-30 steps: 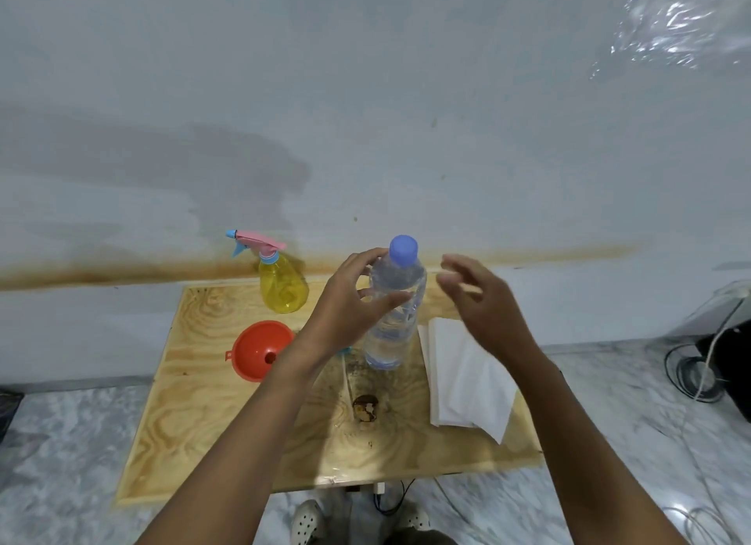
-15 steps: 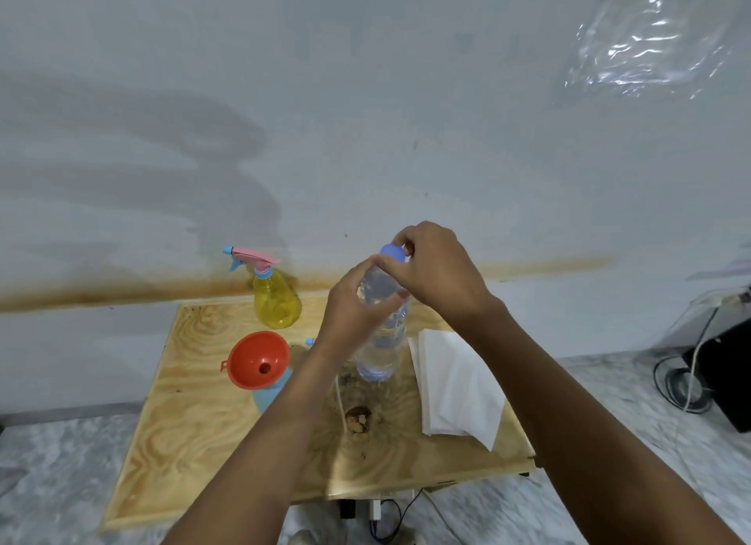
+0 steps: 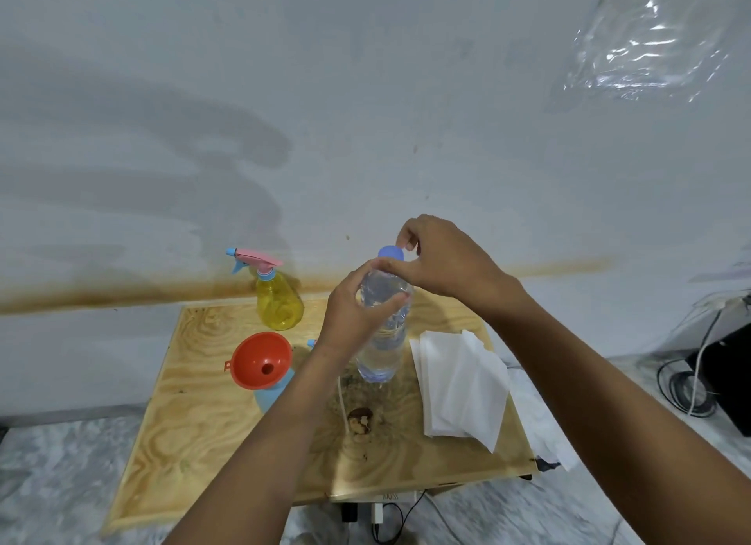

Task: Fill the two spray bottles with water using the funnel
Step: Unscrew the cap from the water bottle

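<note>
A clear water bottle (image 3: 384,341) with a blue cap (image 3: 391,252) stands upright on the wooden table (image 3: 195,422). My left hand (image 3: 357,309) is wrapped around its upper body. My right hand (image 3: 443,260) pinches the cap with thumb and fingers. An orange funnel (image 3: 260,359) sits in the neck of a blue spray bottle (image 3: 272,392), just left of my left forearm. A yellow spray bottle (image 3: 280,296) with a pink and blue trigger head stands at the table's back edge.
A stack of white paper towels (image 3: 459,386) lies on the table's right side. A dark knot (image 3: 359,418) marks the wood near the middle. Black cables and a dark box (image 3: 723,382) sit on the marble floor to the right.
My right hand came from beside the bottle onto its cap and now grips it. My left hand kept hold of the bottle's body.
</note>
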The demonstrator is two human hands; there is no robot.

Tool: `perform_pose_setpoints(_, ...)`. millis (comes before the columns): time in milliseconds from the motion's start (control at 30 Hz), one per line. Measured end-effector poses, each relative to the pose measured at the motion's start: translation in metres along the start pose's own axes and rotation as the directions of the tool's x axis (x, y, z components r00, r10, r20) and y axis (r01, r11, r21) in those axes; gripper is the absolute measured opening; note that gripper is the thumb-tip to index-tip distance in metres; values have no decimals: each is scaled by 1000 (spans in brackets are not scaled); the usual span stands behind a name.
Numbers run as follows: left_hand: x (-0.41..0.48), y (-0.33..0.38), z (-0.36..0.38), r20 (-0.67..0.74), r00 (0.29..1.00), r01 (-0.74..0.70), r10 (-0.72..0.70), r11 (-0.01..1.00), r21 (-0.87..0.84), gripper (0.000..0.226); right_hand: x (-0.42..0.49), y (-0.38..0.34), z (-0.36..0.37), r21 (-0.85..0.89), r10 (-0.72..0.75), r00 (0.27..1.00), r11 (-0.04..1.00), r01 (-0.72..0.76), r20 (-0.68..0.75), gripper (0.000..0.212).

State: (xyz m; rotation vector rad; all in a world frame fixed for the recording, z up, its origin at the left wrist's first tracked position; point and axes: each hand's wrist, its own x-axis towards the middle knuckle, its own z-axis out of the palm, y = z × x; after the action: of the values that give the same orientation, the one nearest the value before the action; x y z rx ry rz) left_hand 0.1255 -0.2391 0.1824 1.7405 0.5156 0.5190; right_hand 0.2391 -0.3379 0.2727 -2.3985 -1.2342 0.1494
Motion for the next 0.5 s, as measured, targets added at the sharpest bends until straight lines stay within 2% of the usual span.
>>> perform_pose_setpoints(133, 0, 1, 1, 10, 1000, -5, 6, 1000, -3, 38, 1, -6, -1, -82, -39, 999, 996, 41, 31, 43)
perform_pose_setpoints(233, 0, -2, 2, 0, 1000, 27, -27, 1000, -3, 53, 1, -7, -7, -138, -118, 985, 981, 135, 124, 38)
perform_pose_setpoints(333, 0, -3, 3, 1, 999, 36, -36, 999, -29, 58, 4, -4, -15, -132, -206, 953, 962, 239, 224, 35)
perform_pose_setpoints(400, 0, -3, 3, -4, 999, 34, -34, 999, -28, 64, 5, -4, -16, -146, -227, 946, 953, 265, 233, 38)
perform_pose_setpoints(500, -1, -1, 1, 1, 1000, 10, -10, 1000, -16, 37, 4, -8, -13, -120, -106, 988, 986, 119, 112, 52)
